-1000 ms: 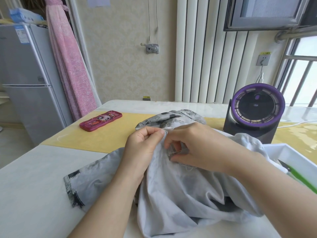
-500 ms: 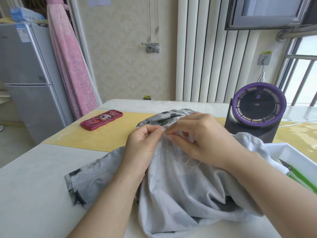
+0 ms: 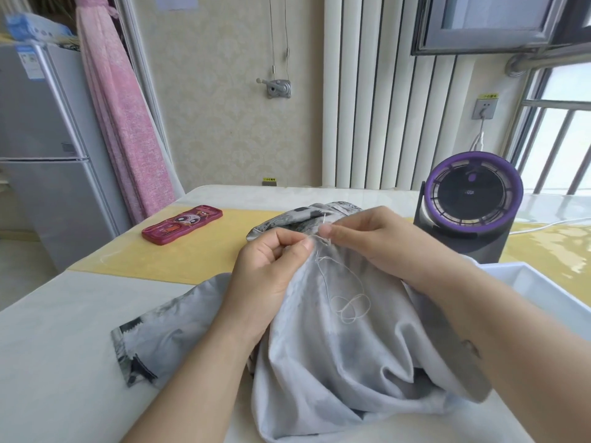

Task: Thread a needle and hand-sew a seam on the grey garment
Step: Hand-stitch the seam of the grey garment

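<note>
The grey garment [image 3: 335,353] lies bunched on the white table [image 3: 57,330], its upper fold lifted. My left hand [image 3: 271,260] pinches that fold between thumb and fingers. Just to its right, my right hand [image 3: 367,238] pinches a thin needle [image 3: 323,223] whose tip sticks up out of the cloth. A white thread [image 3: 347,305] runs down from the stitch point and lies in loose loops on the fabric.
A red phone case [image 3: 182,223] lies on the yellow mat [image 3: 192,254] at the left. A purple-ringed fan [image 3: 470,203] stands at the right behind my right arm. A white tray [image 3: 550,292] sits by the right edge.
My right hand has moved up from the cloth below the fold to the fold's top. More thread now lies loose in loops on the garment. My left hand has stayed in place.
</note>
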Available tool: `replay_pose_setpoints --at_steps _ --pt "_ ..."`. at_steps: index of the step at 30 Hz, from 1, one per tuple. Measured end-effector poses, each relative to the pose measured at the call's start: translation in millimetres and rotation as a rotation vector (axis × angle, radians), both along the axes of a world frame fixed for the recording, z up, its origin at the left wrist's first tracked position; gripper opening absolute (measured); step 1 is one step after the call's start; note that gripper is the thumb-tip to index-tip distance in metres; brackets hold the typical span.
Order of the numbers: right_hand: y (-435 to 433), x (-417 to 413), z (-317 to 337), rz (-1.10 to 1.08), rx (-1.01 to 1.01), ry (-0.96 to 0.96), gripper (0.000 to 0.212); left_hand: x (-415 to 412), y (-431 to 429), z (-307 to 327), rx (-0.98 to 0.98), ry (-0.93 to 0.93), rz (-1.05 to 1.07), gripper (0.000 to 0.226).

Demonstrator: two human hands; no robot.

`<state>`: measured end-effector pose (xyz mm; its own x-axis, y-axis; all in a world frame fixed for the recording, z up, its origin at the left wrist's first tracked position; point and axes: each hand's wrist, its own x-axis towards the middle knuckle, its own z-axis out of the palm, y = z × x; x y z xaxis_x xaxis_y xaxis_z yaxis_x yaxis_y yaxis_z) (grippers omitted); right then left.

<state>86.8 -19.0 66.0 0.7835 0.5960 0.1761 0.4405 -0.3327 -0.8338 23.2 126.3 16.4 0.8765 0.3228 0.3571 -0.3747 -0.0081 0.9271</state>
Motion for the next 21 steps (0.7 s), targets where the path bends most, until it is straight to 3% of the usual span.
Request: replay_pose_setpoints --at_steps 2,4,6,9,11,12,15,17,19,21 --pt "3 0 -1 0.054 0.137 0.085 0.020 -1 0 0 0.015 -0.003 -0.020 0.008" --pt "5 0 0 0.062 0.229 0.126 0.012 -1 0 0 0.012 -0.001 -0.028 0.009" --pt "6 3 5 -0.005 0.409 0.213 0.012 -1 0 0 -0.003 0.006 -0.024 0.008" --pt "-2 7 19 -0.034 0.866 0.673 0.021 -2 1 0 -0.013 0.004 -0.029 0.008" --pt "-8 8 24 0.005 0.963 0.719 0.024 -2 1 0 -0.015 0.007 -0.035 0.009" --pt "-9 9 23 -0.009 0.857 0.575 0.023 -2 0 0 -0.015 0.009 -0.038 0.009" --pt "-10 7 12 -0.193 0.101 -0.292 0.018 -1 1 -1 -0.026 0.018 -0.030 0.008" --pt "-10 14 7 -0.255 -0.214 -0.592 0.016 0 3 -1 -0.042 0.027 -0.021 0.007" --pt "-12 18 8 -0.259 -0.275 -0.543 0.017 0 4 -1 -0.050 0.036 -0.020 0.006" --pt "-14 14 12 -0.170 -0.060 -0.215 0.020 0 4 -1 -0.053 0.045 -0.016 0.009"
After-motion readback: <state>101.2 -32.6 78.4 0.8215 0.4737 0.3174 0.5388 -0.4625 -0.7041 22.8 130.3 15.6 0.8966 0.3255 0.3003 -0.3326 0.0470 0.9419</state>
